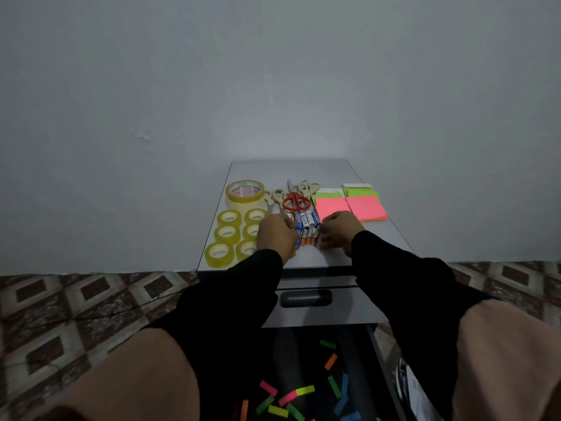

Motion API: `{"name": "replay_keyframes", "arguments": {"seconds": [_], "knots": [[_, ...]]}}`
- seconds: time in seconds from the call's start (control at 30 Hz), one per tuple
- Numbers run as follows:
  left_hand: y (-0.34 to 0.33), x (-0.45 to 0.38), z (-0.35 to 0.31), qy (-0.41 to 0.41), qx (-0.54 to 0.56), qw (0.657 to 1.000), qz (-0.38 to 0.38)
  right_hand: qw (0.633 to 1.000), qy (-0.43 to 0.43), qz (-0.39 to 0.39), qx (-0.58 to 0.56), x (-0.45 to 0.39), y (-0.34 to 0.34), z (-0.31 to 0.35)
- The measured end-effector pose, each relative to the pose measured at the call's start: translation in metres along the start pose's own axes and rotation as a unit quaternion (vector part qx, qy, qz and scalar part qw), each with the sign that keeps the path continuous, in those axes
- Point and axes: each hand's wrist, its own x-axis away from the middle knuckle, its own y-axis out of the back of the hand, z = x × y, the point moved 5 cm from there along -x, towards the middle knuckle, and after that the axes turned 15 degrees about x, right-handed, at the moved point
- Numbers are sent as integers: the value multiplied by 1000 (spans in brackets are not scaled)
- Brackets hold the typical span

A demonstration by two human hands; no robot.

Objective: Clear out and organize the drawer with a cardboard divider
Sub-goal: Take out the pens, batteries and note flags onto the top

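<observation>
On the grey cabinet top [364,247] lies a row of markers [307,226] with blue and orange caps. My left hand [277,235] curls its fingers round the leftmost blue marker. My right hand [338,232] rests at the right end of the row, fingers curled against the markers. Behind them lie red scissors [296,201] and two beige pairs. Below, the open drawer [376,354] holds several loose coloured sticky flags [296,393] on its dark bottom.
Several yellow tape rolls [227,233] and one large roll [244,192] fill the left of the top. Pink and green sticky-note pads [365,208] lie at the right. A closed upper drawer with a dark handle [305,298] sits below the top. Patterned floor tiles surround the cabinet.
</observation>
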Motion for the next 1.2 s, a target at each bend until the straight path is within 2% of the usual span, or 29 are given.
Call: {"name": "replay_keyframes", "arguments": {"seconds": [0.27, 0.57, 0.83, 1.13, 1.2], "knots": [[20, 19, 2, 9, 7, 1000, 13, 997, -20, 39, -64, 26, 9, -11], [47, 78, 14, -10, -35, 998, 50, 995, 38, 48, -82, 78, 15, -28], [65, 127, 57, 25, -75, 993, 86, 993, 40, 113, 2, 123, -7, -70], [79, 155, 137, 86, -133, 981, 109, 981, -13, 168, 98, 142, -56, -142], [78, 158, 151, 80, -179, 973, 120, 974, -18, 187, 125, 141, -67, -156]]}}
